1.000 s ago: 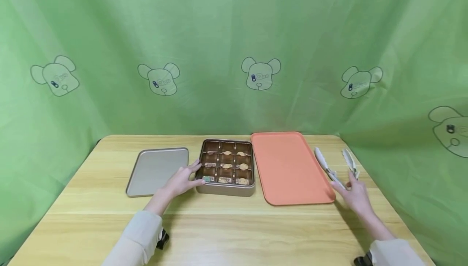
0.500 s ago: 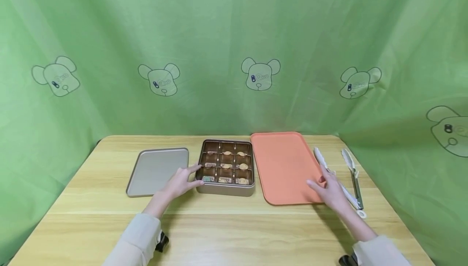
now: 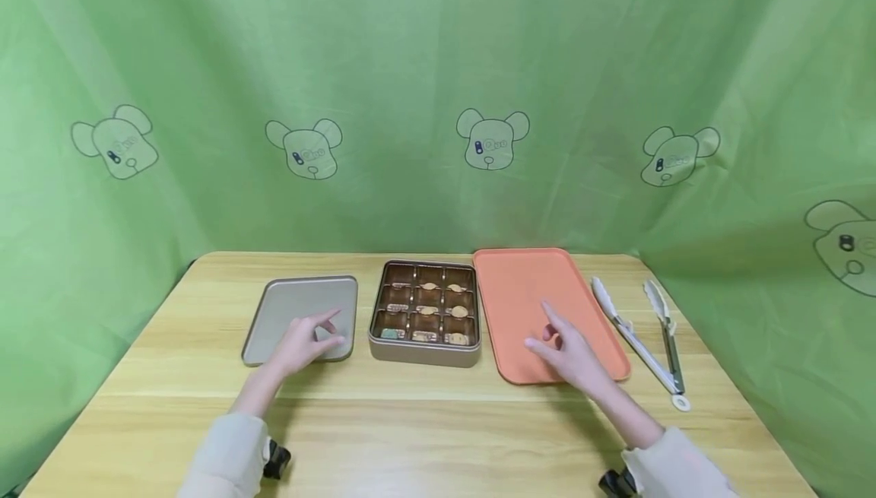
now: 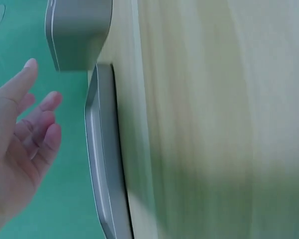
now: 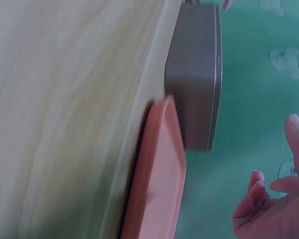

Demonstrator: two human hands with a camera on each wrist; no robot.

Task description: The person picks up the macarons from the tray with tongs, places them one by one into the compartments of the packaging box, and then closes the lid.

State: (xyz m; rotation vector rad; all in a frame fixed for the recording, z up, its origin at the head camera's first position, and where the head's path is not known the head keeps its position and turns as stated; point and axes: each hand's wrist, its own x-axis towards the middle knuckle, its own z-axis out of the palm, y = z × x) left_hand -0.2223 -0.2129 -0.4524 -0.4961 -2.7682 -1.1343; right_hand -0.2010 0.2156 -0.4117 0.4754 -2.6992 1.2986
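My left hand hovers over the square grey lid, its index finger out and the other fingers loosely bent, holding nothing. In the left wrist view that hand is clear of the lid. My right hand is above the orange tray, index finger extended, also holding nothing. Between the two stands a square tin with a brown divided insert; its compartments hold several cookies and a green-wrapped piece. To the right of the tray lie spread tongs.
All of it lies on a wooden table. Behind and at the sides hangs a green curtain with bear-head drawings. The tin sits right beside the tray's left edge, with the lid a short way to its left.
My right hand has left the tongs and moved left over the tray. My left hand has come off the tin and moved left over the lid.
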